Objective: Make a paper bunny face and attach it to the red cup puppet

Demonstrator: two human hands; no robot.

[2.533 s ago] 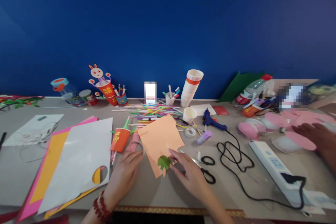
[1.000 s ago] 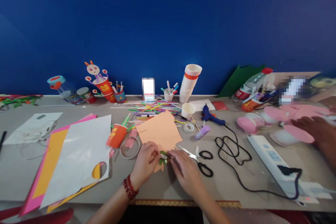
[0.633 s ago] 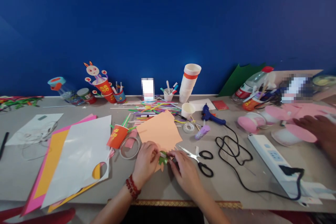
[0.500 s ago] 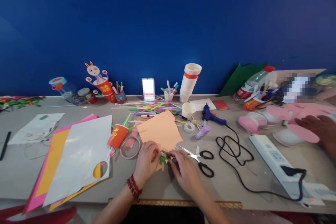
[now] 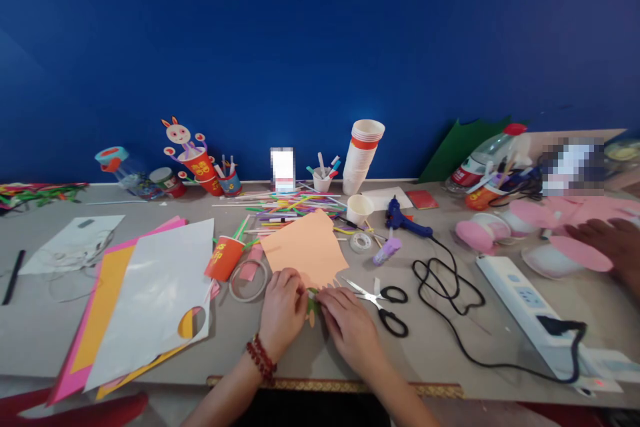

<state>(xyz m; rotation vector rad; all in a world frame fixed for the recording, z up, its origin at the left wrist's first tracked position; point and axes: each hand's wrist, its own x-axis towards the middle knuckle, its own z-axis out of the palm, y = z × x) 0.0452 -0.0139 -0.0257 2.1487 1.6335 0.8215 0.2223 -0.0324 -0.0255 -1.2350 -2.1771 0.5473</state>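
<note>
Between my hands at the near edge of the table is a small green cut-out piece, mostly hidden by my fingers. A little orange tab sticks out below it. My left hand, with a red bead bracelet at the wrist, pinches the piece from the left. My right hand has its fingers curled in on the other side of it. Just beyond my fingertips lies a peach paper sheet with a jagged lower edge. Black-handled scissors lie partly open to the right of my right hand.
Left are a tape roll, a red cup and stacked sheets. Behind lie pipe cleaners and stacked cups. Right are a glue gun, its black cord, a power strip and another person's hand.
My fingers have closed in over the green piece, so less of it shows. My right hand has shifted slightly left; the scissors and paper sheets stay in place.
</note>
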